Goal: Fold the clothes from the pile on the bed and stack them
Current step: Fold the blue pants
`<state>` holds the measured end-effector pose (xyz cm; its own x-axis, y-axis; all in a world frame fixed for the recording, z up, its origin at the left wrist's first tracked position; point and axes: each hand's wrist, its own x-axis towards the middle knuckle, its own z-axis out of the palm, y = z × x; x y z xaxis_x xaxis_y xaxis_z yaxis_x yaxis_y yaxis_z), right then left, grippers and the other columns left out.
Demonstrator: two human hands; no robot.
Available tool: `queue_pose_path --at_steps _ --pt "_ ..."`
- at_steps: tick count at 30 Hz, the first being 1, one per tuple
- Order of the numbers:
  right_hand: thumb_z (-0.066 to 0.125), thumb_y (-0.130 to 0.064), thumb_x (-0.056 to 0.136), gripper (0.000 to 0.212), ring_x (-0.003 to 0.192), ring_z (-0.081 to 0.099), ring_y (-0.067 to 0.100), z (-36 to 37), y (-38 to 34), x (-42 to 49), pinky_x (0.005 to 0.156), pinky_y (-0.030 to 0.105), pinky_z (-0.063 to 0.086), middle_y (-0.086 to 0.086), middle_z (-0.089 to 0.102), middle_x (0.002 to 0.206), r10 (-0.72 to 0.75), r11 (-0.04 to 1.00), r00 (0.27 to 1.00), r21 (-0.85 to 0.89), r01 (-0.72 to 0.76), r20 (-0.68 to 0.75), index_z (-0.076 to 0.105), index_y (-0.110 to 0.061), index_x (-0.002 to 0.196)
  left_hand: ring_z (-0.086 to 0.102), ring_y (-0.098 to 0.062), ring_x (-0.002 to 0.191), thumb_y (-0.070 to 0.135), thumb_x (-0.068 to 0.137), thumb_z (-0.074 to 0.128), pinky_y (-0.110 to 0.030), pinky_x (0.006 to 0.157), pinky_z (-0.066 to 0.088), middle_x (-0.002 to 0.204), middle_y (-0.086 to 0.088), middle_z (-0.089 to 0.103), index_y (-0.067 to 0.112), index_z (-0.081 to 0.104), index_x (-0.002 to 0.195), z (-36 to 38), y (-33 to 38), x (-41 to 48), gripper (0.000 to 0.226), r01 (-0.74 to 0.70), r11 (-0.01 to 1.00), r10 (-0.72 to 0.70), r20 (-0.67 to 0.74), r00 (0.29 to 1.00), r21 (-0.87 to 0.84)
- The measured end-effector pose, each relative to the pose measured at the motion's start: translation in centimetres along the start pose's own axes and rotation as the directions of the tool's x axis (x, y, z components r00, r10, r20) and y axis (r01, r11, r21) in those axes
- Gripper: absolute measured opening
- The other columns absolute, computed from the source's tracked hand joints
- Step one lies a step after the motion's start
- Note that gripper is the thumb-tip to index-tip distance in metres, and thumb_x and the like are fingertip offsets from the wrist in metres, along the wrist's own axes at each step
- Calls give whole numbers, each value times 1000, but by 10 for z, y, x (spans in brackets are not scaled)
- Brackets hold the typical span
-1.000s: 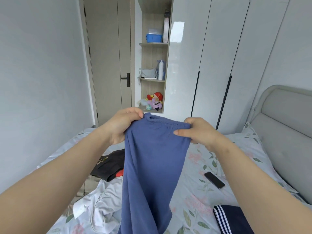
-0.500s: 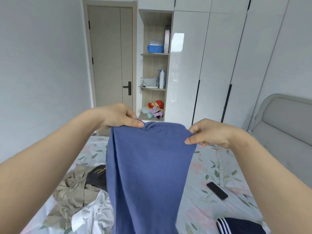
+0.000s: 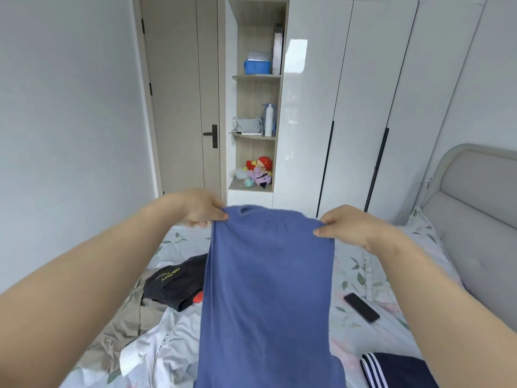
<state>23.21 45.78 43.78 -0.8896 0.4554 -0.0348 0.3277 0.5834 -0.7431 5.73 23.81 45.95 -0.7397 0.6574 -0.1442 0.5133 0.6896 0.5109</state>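
Left hand (image 3: 201, 210): grip closed, thumb and fingers pinching the left corner of the waistband.
Right hand (image 3: 349, 226): grip closed, pinching the right corner of the same waistband.
Blue trousers (image 3: 268, 289): held in the air over the middle of the bed (image 3: 352, 340), waistband stretched between both hands, cloth hanging straight down.
Pile: black top (image 3: 176, 284), beige garment (image 3: 123, 326) and white shirt (image 3: 156, 351) lie crumpled toward the bed's left edge.
Navy striped garment (image 3: 397, 371): near right of the bed.
Phone (image 3: 361, 307): on the sheet toward the right edge.

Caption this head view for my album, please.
Left hand and right hand hold blue garment up over the bed.
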Motion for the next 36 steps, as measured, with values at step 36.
queue_pose_path --at_steps 36 --pt "57 -15 92 22 42 41 10 76 60 -221 52 25 30 2 45 55 78 894 994 446 -34 -81 53 -13 70 39 -2 50 8 94 51 -12 46 29 55 10 48 14 60 80 133 -47 -161 18 -90 663 225 83 971 -743"
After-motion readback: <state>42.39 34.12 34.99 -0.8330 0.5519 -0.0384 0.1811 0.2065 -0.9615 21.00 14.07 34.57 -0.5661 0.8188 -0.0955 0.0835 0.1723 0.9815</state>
